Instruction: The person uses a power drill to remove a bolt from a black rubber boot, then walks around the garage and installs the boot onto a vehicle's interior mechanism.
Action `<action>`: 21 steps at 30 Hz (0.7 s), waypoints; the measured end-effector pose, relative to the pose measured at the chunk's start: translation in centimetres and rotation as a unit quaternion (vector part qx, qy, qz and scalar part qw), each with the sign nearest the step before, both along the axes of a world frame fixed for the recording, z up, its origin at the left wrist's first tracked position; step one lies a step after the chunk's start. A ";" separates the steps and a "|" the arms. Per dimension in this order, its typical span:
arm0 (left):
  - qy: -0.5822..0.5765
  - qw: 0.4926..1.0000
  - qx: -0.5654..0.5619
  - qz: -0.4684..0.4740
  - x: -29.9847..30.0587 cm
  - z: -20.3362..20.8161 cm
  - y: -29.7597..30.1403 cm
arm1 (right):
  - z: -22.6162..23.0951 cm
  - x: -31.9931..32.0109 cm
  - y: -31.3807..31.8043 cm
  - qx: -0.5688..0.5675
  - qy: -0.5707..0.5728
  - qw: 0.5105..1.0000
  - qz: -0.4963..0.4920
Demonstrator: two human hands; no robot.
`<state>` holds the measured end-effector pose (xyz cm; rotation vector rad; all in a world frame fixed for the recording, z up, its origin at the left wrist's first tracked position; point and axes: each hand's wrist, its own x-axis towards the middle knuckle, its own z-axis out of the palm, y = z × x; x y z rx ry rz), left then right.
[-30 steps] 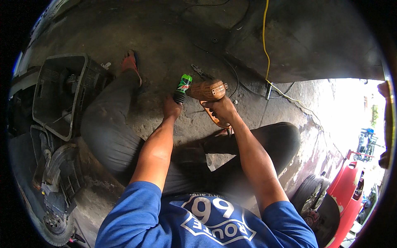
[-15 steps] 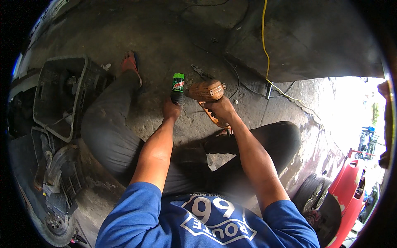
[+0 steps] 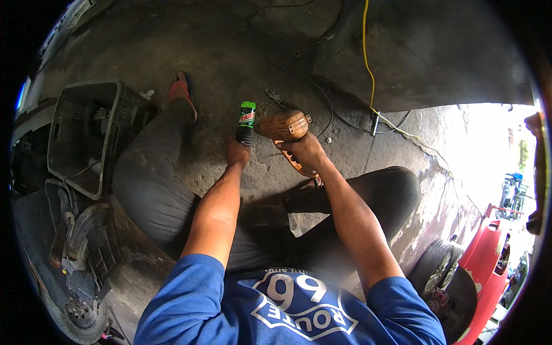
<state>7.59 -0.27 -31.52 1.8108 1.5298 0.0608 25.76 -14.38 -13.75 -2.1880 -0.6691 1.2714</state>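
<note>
My left hand is wrapped round the lower end of a small green plastic bottle with a red and white label. The bottle stands out past my fingers, bright green at its far end and dark and ribbed near my grip. In my right hand is an orange-brown power tool with a rounded, slotted body and a loop-like handle. My fingers close round that handle. The tool's narrower front end points left at the bottle, with a small gap between them.
Pliers lie on the floor beyond the tool, beside a dark cable. A yellow cord crosses the floor at right, near a metal rod-like piece. Left are a black crate and vehicle parts; right, a wheel and red bodywork.
The power tool has shifted very slightly to the left in my right hand's grip. My left hand and the bottle are almost unmoved.
</note>
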 end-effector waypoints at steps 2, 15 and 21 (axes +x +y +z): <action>0.003 1.000 0.002 -0.003 -0.1 -0.2 0.1 | -0.2 -0.1 0.0 0.016 -0.013 1.000 0.007; 0.016 0.996 0.080 -0.022 -0.6 0.1 0.4 | 1.1 -0.7 0.6 0.000 -0.010 1.000 -0.010; 0.009 0.996 0.088 -0.034 -0.6 1.7 0.3 | 0.9 -0.8 0.7 0.001 -0.020 1.000 -0.006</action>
